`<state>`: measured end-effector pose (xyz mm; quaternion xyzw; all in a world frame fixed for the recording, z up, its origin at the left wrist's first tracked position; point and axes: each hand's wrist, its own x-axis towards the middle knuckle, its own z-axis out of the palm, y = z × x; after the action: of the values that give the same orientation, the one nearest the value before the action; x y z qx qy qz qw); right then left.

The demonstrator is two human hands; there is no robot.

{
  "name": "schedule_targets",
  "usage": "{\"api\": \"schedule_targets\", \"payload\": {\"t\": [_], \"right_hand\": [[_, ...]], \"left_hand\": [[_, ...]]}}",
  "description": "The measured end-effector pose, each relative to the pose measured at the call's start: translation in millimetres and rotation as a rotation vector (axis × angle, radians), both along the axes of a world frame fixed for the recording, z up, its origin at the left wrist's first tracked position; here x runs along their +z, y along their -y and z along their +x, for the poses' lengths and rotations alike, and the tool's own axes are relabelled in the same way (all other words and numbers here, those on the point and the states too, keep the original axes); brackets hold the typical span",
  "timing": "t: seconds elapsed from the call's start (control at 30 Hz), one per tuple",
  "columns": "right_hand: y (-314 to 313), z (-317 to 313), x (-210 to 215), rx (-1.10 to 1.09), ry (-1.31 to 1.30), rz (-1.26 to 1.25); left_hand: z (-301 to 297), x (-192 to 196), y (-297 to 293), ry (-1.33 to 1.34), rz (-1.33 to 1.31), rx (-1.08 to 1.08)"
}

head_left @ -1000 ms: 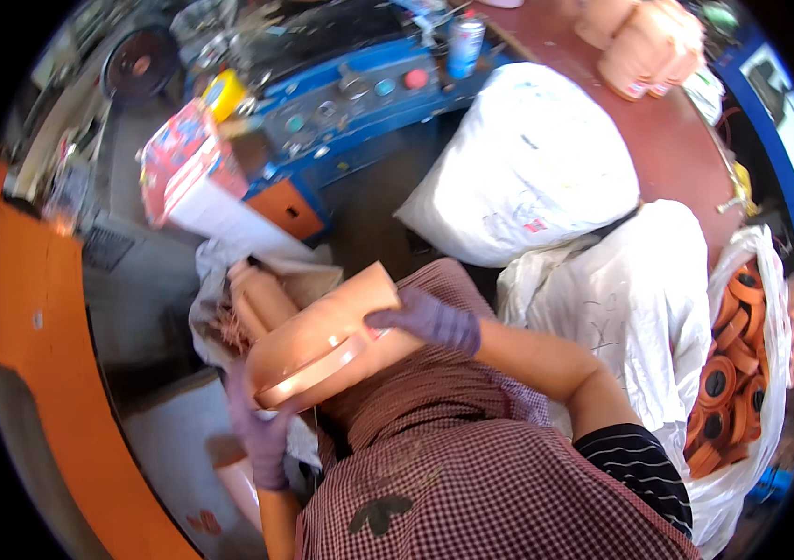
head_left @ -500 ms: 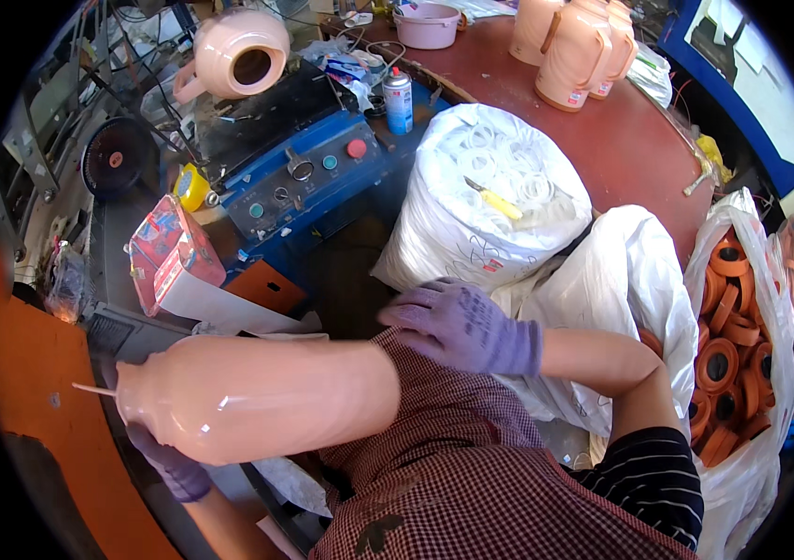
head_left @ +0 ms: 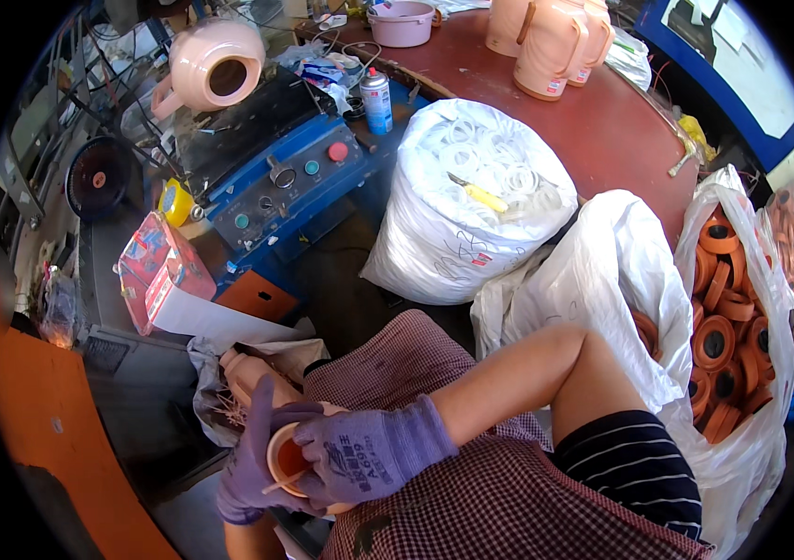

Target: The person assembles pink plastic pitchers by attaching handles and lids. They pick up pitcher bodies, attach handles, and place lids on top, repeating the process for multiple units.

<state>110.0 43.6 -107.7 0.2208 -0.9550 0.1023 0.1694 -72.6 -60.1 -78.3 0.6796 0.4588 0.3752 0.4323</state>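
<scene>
On lap | knit-gloved hands (head_left: 322,457) grip smooth, round peach plastic jug (head_left: 289,457)

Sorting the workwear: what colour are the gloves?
Purple, on both hands, left hand and right hand; head view.

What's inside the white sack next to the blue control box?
The big white plastic sack holds a heap of white rings, with a yellow-handled tool lying on top. Whatever lies beneath the top layer is covered.

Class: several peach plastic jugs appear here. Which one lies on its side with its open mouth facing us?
The jug at upper left on the blue machine; the jugs on the red table stand upright.
</scene>
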Motion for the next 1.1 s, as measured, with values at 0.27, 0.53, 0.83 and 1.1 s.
{"api": "schedule_targets", "payload": {"t": [0.27,0.53,0.83,1.1], "right_hand": [[18,-16,-11,0.089,-0.14,0.05],[-33,12,47,0.128,-0.306,-0.508],[-51,3,123,0.039,-0.269,0.447],[-90,-10,114,0.084,-0.035,0.508]], "left_hand": [[14,13,27,0.018,-0.121,0.134],[10,43,20,-0.259,-0.047,0.304],[12,29,-14,0.047,-0.077,0.301],[21,8,9,-0.203,0.065,0.537]]}}
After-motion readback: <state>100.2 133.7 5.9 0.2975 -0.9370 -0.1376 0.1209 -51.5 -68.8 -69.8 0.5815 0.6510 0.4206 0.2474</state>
